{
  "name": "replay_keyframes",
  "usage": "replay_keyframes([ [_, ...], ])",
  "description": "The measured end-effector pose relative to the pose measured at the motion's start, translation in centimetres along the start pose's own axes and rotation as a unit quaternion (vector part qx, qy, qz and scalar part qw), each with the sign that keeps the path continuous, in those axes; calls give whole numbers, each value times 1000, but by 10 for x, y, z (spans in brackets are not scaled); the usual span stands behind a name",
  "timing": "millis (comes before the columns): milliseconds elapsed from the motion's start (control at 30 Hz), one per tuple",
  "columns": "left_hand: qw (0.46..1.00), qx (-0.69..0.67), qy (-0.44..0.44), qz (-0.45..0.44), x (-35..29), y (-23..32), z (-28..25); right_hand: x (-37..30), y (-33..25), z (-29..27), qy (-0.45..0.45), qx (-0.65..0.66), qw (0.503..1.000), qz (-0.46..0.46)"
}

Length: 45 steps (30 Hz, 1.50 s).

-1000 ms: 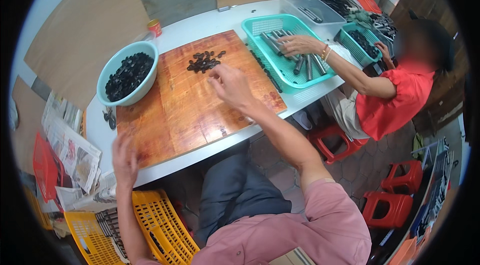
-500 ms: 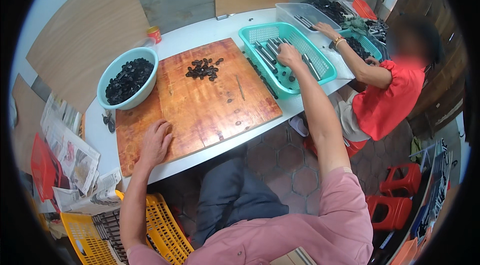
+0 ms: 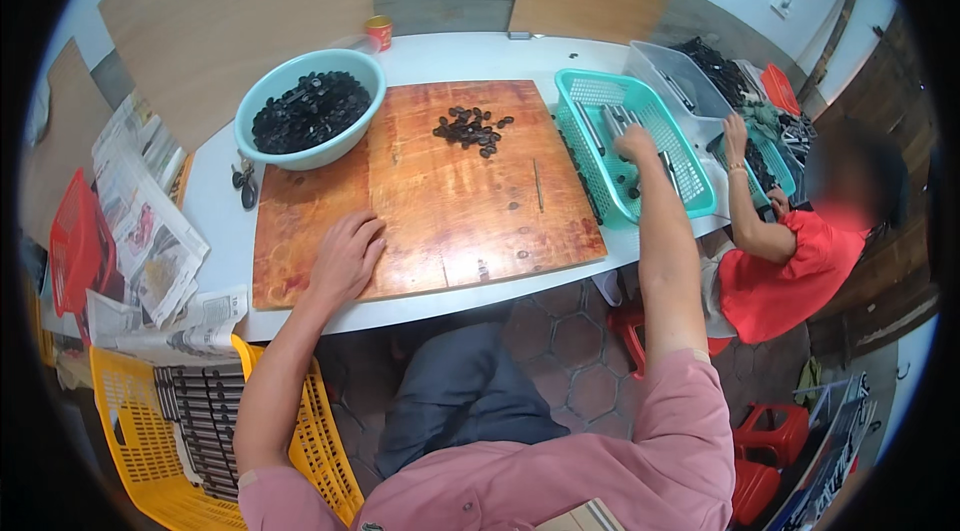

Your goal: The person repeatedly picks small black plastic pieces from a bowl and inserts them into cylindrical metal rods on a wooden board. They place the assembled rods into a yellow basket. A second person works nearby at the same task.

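My left hand (image 3: 348, 256) rests on the near left part of the stained wooden board (image 3: 430, 251), its fingers loosely spread and holding nothing. To the right, my right hand (image 3: 635, 144) reaches down into a teal slotted basket (image 3: 703, 193). Its fingers are curled at a bunch of shiny metal tubes (image 3: 619, 119), though the fingertips are partly hidden. More tubes and a few black pieces lie in that basket. A small pile of black oval pieces (image 3: 470, 131) sits on the board. Near it lies a thin rod (image 3: 538, 186).
A pale blue bowl (image 3: 375, 96) full of black parts stands left of the board. At the right, a co-worker in red (image 3: 790, 276) reaches near a clear bin (image 3: 650, 61) and a smaller teal basket (image 3: 790, 156). A yellow crate (image 3: 125, 411) holds dark rods beside my left arm.
My view has swung, so the table sits further right in the picture. My right hand stays in the teal basket. The co-worker's hand has moved from the clear bin toward the smaller basket.
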<state>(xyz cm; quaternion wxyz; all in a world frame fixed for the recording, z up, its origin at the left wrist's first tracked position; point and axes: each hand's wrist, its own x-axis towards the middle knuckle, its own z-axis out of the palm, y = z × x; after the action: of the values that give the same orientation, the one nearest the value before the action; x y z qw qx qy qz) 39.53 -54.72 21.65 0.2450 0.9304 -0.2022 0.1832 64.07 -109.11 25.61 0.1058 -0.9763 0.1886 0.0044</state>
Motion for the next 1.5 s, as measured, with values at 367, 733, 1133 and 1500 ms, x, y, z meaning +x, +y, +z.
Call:
replay_keyframes([
  [367, 978, -163, -26, -127, 12, -10, 0, -185, -117, -56, 91, 274, 921, -263],
  [733, 640, -727, 84, -233, 64, 51, 46, -312, -208, 71, 148, 306, 861, -379],
  [1133, 579, -773, 52, -254, 76, 20, 55, -311, -212, 80, 58, 361, 841, -399],
  [1500, 604, -747, 62, -272, 92, 2, 68, -172, -182, 64, 113, 207, 933, -270],
])
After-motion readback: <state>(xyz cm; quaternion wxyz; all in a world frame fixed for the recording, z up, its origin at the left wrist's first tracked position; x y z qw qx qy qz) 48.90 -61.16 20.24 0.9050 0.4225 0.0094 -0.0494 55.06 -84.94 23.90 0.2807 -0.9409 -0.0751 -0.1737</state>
